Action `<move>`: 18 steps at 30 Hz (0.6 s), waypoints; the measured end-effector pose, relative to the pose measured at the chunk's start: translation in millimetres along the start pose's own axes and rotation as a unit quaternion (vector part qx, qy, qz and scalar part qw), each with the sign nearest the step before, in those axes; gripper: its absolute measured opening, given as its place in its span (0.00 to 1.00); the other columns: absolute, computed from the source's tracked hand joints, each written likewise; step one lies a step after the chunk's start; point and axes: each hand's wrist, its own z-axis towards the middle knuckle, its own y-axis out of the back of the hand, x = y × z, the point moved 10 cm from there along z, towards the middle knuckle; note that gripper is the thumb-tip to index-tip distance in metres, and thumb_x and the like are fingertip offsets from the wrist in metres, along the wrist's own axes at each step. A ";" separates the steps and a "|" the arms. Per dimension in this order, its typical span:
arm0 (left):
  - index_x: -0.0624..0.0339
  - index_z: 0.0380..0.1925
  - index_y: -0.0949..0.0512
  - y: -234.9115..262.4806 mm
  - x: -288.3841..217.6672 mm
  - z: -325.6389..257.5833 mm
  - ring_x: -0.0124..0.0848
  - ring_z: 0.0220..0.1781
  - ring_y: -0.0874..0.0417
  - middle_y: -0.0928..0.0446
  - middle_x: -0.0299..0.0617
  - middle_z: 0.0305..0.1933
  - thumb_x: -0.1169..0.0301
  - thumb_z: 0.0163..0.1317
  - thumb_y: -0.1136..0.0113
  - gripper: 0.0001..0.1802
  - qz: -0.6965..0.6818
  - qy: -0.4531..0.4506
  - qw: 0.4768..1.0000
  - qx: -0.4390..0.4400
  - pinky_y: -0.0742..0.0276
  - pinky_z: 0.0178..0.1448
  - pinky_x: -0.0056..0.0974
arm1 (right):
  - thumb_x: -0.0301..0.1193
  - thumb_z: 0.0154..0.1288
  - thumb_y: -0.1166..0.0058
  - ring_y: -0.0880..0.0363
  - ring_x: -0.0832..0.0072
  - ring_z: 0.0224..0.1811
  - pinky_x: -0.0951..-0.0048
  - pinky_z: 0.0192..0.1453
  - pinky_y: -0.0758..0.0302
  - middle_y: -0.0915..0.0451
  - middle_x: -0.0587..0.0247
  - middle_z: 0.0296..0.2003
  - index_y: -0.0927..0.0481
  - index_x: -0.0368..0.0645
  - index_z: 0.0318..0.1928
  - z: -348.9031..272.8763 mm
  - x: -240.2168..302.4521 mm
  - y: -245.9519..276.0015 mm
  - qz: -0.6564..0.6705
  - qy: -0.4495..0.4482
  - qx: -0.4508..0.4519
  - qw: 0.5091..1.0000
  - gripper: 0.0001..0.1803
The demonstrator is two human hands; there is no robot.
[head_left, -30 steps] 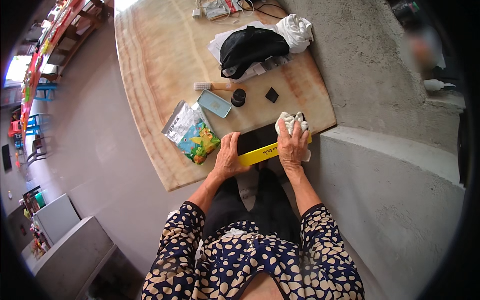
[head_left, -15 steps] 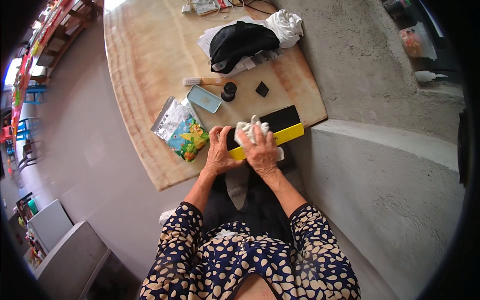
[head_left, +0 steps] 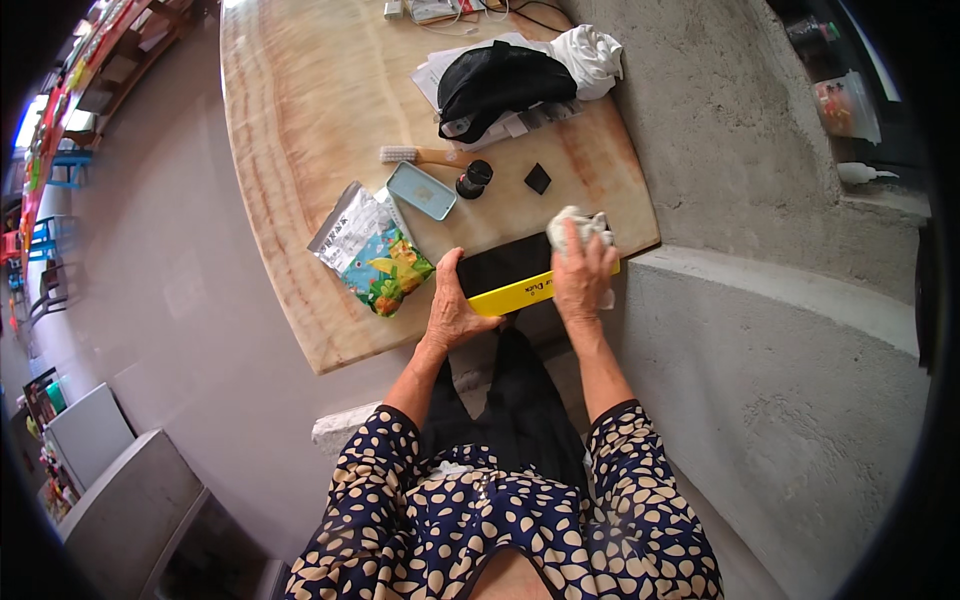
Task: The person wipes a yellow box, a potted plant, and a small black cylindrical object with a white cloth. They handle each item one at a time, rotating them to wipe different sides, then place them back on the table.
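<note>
A long box with a black top and a yellow side lies at the table's near edge. Its left end is gripped by my left hand, thumb on the near side and fingers over the far side. My right hand is closed on a white cloth, which presses on the top near the box's right end. Beside my left hand lies a colourful pouch. Beyond the box are a light blue shallow case, a small black bottle and a flat black square.
A wooden-handled brush lies behind the blue case. Farther back, a black bag rests on papers beside a bundled white cloth. Cables and a white plug are at the far edge. A concrete ledge borders the table's right side.
My right hand has slid the cloth rightward along the box, from its middle to its right end. More of the black top now shows. My left hand keeps its grip on the left end.
</note>
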 end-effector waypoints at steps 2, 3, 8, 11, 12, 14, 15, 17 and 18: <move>0.66 0.63 0.48 -1.1 3.3 -0.4 0.48 0.66 0.39 0.40 0.54 0.61 0.62 0.26 0.22 0.62 0.008 -0.007 1.000 -0.004 0.42 0.70 0.44 | 0.28 0.45 0.34 0.31 0.52 0.48 0.52 0.56 0.35 0.28 0.50 0.49 0.26 0.55 0.59 -9.7 38.6 -9.0 0.008 0.045 0.061 0.997 0.35; 0.67 0.63 0.48 -1.9 5.2 -0.7 0.50 0.66 0.39 0.40 0.55 0.61 0.62 0.26 0.22 0.62 0.002 -0.016 1.000 -0.009 0.42 0.70 0.45 | 0.28 0.44 0.34 0.31 0.51 0.47 0.53 0.55 0.35 0.28 0.49 0.49 0.26 0.56 0.59 -16.0 55.1 -14.0 0.030 0.057 0.078 0.995 0.36; 0.67 0.64 0.47 -23.0 19.2 -13.6 0.53 0.67 0.40 0.40 0.58 0.63 0.61 0.32 0.22 0.59 0.120 -0.106 0.986 0.043 0.43 0.70 0.47 | 0.31 0.48 0.37 0.32 0.53 0.46 0.56 0.53 0.30 0.28 0.54 0.50 0.24 0.62 0.57 -37.5 132.6 -5.7 0.141 0.177 0.100 0.969 0.31; 0.64 0.64 0.45 -3.0 4.7 -10.4 0.51 0.64 0.36 0.36 0.55 0.59 0.64 0.33 0.21 0.57 -0.015 -0.064 0.998 -0.025 0.39 0.67 0.45 | 0.31 0.53 0.42 0.31 0.55 0.44 0.59 0.48 0.27 0.27 0.56 0.49 0.22 0.62 0.53 -25.4 120.9 -4.3 0.154 0.202 0.116 0.960 0.24; 0.64 0.64 0.46 1.8 -2.0 -11.2 0.52 0.65 0.36 0.38 0.56 0.62 0.67 0.32 0.22 0.58 -0.046 -0.028 0.998 -0.025 0.39 0.68 0.45 | 0.32 0.54 0.44 0.30 0.57 0.43 0.61 0.45 0.25 0.26 0.57 0.48 0.22 0.63 0.52 -20.9 111.9 -4.7 0.132 0.212 0.112 0.962 0.22; 0.68 0.64 0.48 -0.1 -9.5 -18.3 0.56 0.68 0.40 0.41 0.59 0.65 0.68 0.32 0.24 0.58 0.008 -0.052 0.998 -0.026 0.42 0.70 0.49 | 0.31 0.52 0.42 0.30 0.57 0.43 0.61 0.45 0.26 0.26 0.57 0.49 0.20 0.61 0.51 -7.5 89.4 -5.2 0.103 0.194 0.152 0.964 0.22; 0.68 0.64 0.48 -2.6 -11.7 -22.0 0.57 0.68 0.41 0.42 0.60 0.65 0.69 0.32 0.25 0.57 0.020 -0.064 0.998 -0.024 0.41 0.71 0.50 | 0.31 0.51 0.41 0.31 0.57 0.43 0.61 0.46 0.26 0.26 0.58 0.47 0.20 0.59 0.51 0.1 75.5 -4.2 0.082 0.189 0.162 0.965 0.23; 0.68 0.63 0.47 -4.0 -16.2 -30.1 0.57 0.68 0.41 0.42 0.60 0.65 0.70 0.31 0.25 0.56 0.029 -0.075 0.996 -0.035 0.41 0.71 0.49 | 0.30 0.48 0.38 0.32 0.56 0.43 0.60 0.45 0.26 0.27 0.59 0.44 0.21 0.58 0.52 14.5 37.4 -5.8 0.061 0.128 0.196 0.970 0.26; 0.68 0.62 0.47 -5.3 -19.0 -33.6 0.57 0.68 0.41 0.42 0.60 0.65 0.71 0.31 0.25 0.56 0.030 -0.077 0.996 -0.035 0.41 0.71 0.49 | 0.30 0.48 0.37 0.31 0.57 0.44 0.60 0.45 0.27 0.28 0.59 0.42 0.21 0.58 0.52 19.8 17.2 -4.6 0.038 0.099 0.206 0.973 0.26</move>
